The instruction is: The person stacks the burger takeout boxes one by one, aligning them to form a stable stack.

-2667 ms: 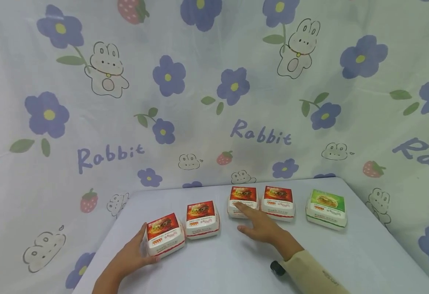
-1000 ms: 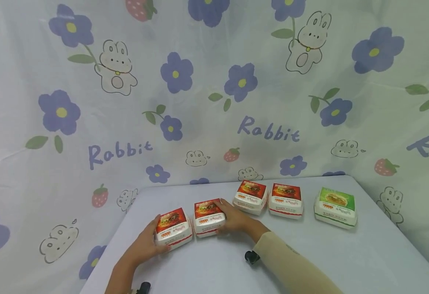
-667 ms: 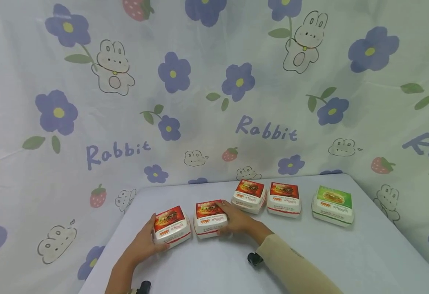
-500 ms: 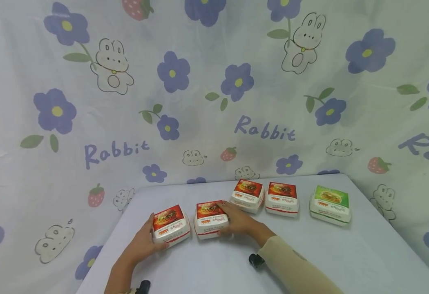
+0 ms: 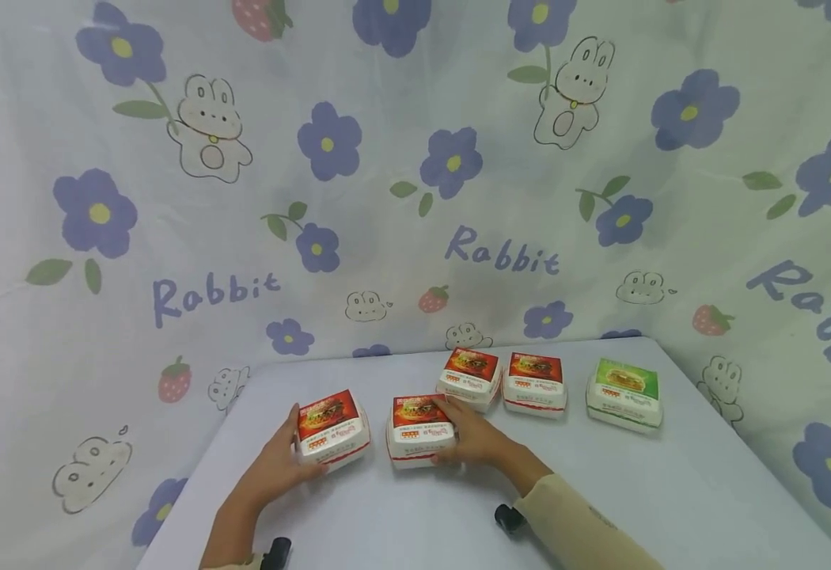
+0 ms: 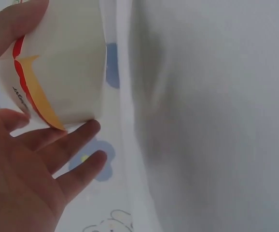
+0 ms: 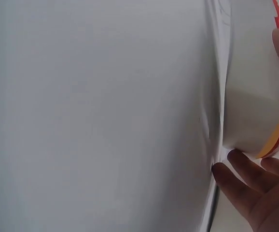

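Observation:
In the head view my left hand (image 5: 269, 469) holds the leftmost red-topped burger box (image 5: 332, 431), thumb along its near side and fingers at its left. The left wrist view shows that box's white side (image 6: 69, 72) between the thumb and fingers of my left hand (image 6: 28, 169). My right hand (image 5: 483, 439) grips a second red-topped burger box (image 5: 419, 435) by its right side. In the right wrist view, the white wall (image 7: 255, 72) of this box sits against my right hand's fingertips (image 7: 241, 166). A gap separates the two held boxes.
Two more red-topped burger boxes (image 5: 468, 378) (image 5: 533, 385) stand side by side at the back of the white table (image 5: 401, 522). A green-topped burger box (image 5: 624, 394) is to their right. Behind hangs a curtain (image 5: 380, 237) printed with flowers and rabbits.
My right hand left a back box and took hold of the second box from the left. That box has since slid right, widening the gap to the box in my left hand.

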Motion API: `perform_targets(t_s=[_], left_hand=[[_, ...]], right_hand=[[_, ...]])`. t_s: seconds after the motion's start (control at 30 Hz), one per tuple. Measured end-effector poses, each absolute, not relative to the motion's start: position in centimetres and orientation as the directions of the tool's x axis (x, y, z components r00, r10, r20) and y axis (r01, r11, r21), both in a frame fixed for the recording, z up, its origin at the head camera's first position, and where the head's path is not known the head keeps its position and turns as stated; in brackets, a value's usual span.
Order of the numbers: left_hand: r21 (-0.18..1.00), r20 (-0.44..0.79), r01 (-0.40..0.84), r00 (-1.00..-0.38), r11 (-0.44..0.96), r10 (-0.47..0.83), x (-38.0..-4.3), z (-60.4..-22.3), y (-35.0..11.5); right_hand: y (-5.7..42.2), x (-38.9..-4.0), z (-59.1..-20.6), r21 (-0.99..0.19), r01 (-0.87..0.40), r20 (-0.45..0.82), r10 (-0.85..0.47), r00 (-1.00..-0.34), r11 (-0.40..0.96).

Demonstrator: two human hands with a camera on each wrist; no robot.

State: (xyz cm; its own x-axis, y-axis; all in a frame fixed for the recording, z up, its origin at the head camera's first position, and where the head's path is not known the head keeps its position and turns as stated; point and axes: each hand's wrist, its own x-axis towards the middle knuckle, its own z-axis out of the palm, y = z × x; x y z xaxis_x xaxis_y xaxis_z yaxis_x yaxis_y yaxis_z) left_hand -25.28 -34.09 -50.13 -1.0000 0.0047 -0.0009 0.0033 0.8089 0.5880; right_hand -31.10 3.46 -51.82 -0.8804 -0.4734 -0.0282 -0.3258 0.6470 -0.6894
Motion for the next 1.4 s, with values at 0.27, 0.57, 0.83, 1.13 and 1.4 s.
perform_targets(t_s=[0.27,0.57,0.83,1.13,1.4], left_hand=[[0.602,0.003,0.008,-1.0,0.798,0.008,-25.2,-49.5,-32.5],[0.579,0.049,0.061,-0.998,0.813,0.04,-25.2,-47.7,-30.3],[0.539,0.066,0.123,-0.992,0.833,0.104,-24.6,-45.9,-27.6],[0.52,0.087,0.159,-0.987,0.839,0.134,-24.6,-45.6,-26.6],[0.517,0.101,0.185,-0.983,0.836,0.155,-24.4,-45.3,-25.6]], right_hand=[[5.2,-29.2,-52.0,-0.706,-0.332,0.004,-0.465,-0.885,0.626],[6.5,-27.9,-51.8,-0.721,-0.293,-0.026,-0.447,-0.894,0.628],[7.4,-27.4,-52.0,-0.683,-0.317,-0.009,-0.442,-0.897,0.658],[7.8,-26.9,-51.9,-0.672,-0.311,-0.022,-0.439,-0.898,0.672],[8.3,-26.6,-51.9,-0.669,-0.306,-0.032,-0.437,-0.899,0.678]])
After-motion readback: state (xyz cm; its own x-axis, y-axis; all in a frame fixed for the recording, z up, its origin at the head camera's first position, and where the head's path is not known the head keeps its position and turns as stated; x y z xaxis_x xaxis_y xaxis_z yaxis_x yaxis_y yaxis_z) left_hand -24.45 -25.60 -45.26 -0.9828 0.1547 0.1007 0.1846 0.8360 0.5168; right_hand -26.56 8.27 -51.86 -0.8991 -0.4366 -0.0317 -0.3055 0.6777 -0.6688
